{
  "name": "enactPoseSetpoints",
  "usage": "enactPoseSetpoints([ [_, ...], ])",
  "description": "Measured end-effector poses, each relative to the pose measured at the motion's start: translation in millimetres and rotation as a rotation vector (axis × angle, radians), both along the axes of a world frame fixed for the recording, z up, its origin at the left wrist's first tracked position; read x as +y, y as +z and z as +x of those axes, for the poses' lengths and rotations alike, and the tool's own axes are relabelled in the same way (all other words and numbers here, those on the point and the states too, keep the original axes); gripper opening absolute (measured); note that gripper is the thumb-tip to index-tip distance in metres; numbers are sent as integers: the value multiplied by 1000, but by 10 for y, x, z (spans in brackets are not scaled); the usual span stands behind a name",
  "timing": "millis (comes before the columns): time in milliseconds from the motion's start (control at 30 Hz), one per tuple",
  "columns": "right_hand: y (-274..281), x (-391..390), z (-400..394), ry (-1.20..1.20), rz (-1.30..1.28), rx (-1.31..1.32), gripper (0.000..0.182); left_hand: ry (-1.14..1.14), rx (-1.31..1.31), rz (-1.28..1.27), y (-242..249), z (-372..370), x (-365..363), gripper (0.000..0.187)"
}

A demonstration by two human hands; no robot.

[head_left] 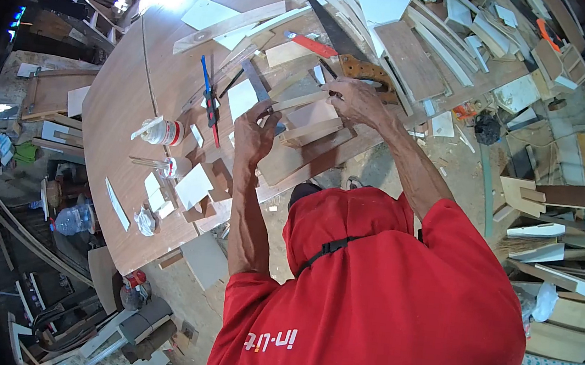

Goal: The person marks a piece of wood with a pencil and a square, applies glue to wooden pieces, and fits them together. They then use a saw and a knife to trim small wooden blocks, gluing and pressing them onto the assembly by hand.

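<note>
My left hand point(255, 132) is closed around the left end of a small box-like wooden frame point(310, 132) near the table's front edge. At the frame's right end, my right hand point(362, 103) has its fingers bent in a pinch on the upper strip. Pale strips form the frame's sides. Beneath it lies a brown wooden board point(287, 161). Just beyond my right hand rests a handsaw point(332, 26) with a wooden handle. A red-handled tool point(312, 45) lies beside the saw blade. White panel pieces sit near my left hand.
On the wooden table point(116, 93) are a blue, black and red tool point(210, 95), a white tub with a red label point(162, 132) and a smaller white container point(176, 167). Stacked boards point(435, 48) fill the far right. Offcuts crowd the floor. A plastic bottle point(75, 219) stands left.
</note>
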State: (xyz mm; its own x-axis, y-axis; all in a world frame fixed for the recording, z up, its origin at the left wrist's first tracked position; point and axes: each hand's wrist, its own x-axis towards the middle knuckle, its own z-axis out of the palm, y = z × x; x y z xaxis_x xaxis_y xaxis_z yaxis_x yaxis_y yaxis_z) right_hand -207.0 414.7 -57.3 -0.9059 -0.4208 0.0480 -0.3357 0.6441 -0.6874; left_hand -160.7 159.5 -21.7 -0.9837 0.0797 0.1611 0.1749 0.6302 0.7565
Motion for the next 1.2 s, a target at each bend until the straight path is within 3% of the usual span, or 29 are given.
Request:
enactPoseSetpoints([
  [233,49,7,4,2,8,-10,33,4,-21,52,25,18,24,24],
  [700,40,1,5,-14,-6,-25,35,12,-43,47,-21,33,-6,42],
  [900,-16,-6,-4,2,-48,61,34,41,-113,108,-56,45,-30,38],
  [1100,62,0,-2,-4,2,-70,34,43,-96,176,-61,42,-13,35],
  [1200,-1,1,5,5,-51,24,35,58,-81,133,-26,49,8,32],
])
